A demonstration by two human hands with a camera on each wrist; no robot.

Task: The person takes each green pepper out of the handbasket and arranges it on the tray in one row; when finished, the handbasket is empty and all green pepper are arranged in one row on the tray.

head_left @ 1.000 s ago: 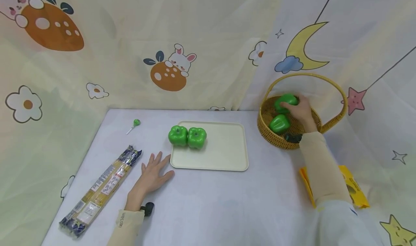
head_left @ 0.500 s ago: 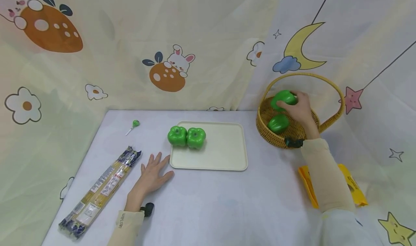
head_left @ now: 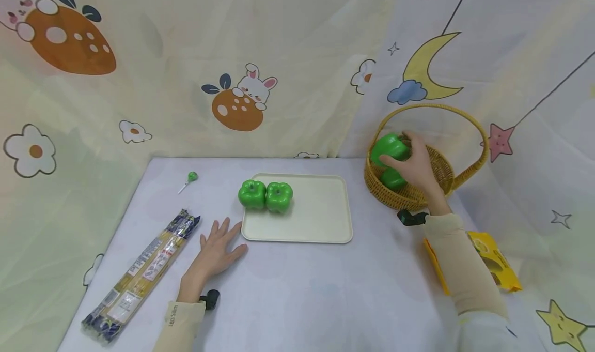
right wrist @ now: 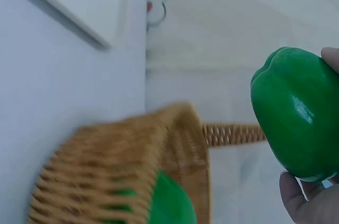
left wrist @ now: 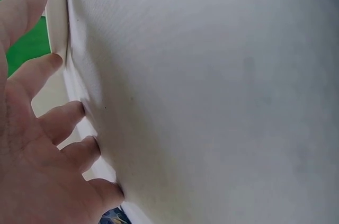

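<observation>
My right hand [head_left: 415, 165] grips a green bell pepper [right wrist: 296, 113] between thumb and fingers, above the wicker basket [head_left: 395, 199]. In the right wrist view the held pepper is clear of the basket's rim. Another green bell pepper [head_left: 393, 179] lies inside the basket, partly covered by the held one in the head view. Two more green bell peppers [head_left: 279, 197] sit side by side at the left end of a cream tray [head_left: 321, 217]. My left hand [head_left: 217, 251] rests on the table with fingers spread, its index fingertip at the tray's left edge.
A long clear packet of noodles [head_left: 144, 274] lies at the left of the table. Behind it is a green lollipop [head_left: 192, 177]. A yellow packet [head_left: 495, 261] lies partly under the right sleeve. The basket's tall handle [head_left: 479, 129] arches over its opening. A printed cloth hangs behind.
My right hand has lifted the pepper from inside the basket and moved it left, toward the basket's left rim. The left hand stays in place.
</observation>
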